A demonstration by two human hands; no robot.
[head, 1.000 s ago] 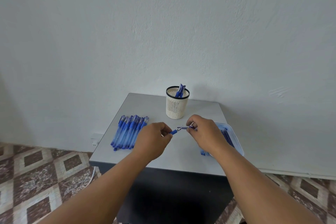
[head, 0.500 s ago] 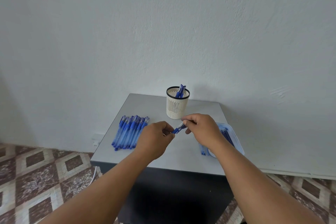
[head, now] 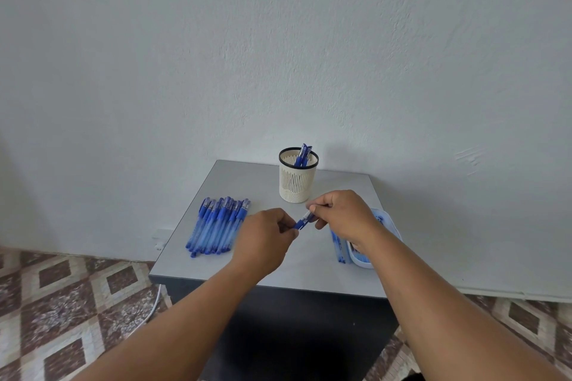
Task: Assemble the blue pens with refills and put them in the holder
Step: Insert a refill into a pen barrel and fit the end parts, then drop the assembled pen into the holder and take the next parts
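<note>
Both hands meet over the middle of the grey table. My left hand and my right hand pinch the two ends of one blue pen, which slants between them; most of it is hidden by fingers. A cream slotted holder with a black rim stands at the back centre with two blue pens in it. A row of several blue pens lies on the table's left side.
A pale blue tray with blue pen parts sits at the table's right edge, partly behind my right forearm. Bare wall rises behind the table. A white cable hangs down to the patterned tile floor on the left.
My hands have drawn closer together and the visible stretch of pen between them has shortened and tilted. My right hand rose slightly toward the holder.
</note>
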